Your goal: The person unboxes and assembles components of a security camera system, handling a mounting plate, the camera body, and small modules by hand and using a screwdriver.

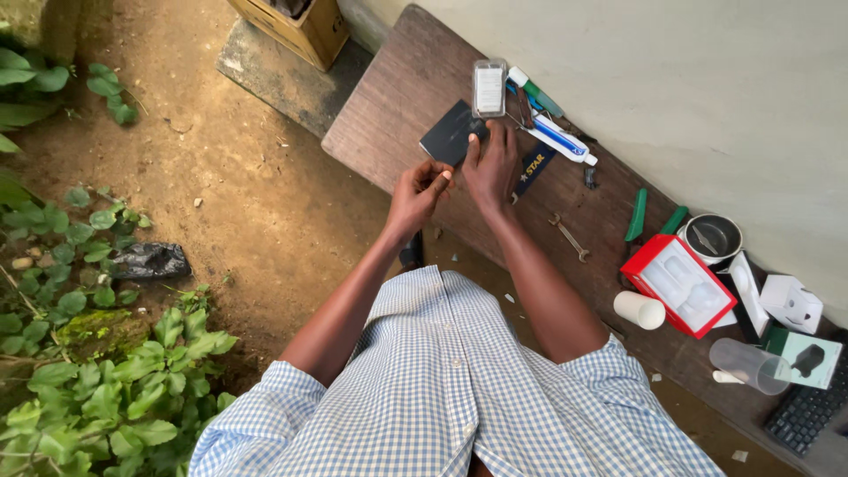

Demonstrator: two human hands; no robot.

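Person stands over a long wooden table (389, 124) set against a pale wall, both arms stretched out.

Right hand (491, 168): fingers closed on the near edge of a flat black panel (449, 131), thumb on top, other fingers hidden beneath. The panel sits just above the table, its far corner close beside a clear plastic box (488, 87).

Left hand (422, 190): just beside the right hand on the side away from the panel, fingers curled in together. It may pinch something small; too small to tell. It does not touch the panel.

Handling, judged: the panel looks thin, rigid and light, held flat from one edge without sagging. Its face is smooth and faintly marked, so likely slippery and prone to scratches; possibly brittle if it is glass. Safest hold is by the edges, thumb and fingers on opposite faces near a corner, kept off the middle.

Beyond the right hand from the panel: a small open-ended spanner (570, 237), a red tray (680, 284), a white tube (556, 139).
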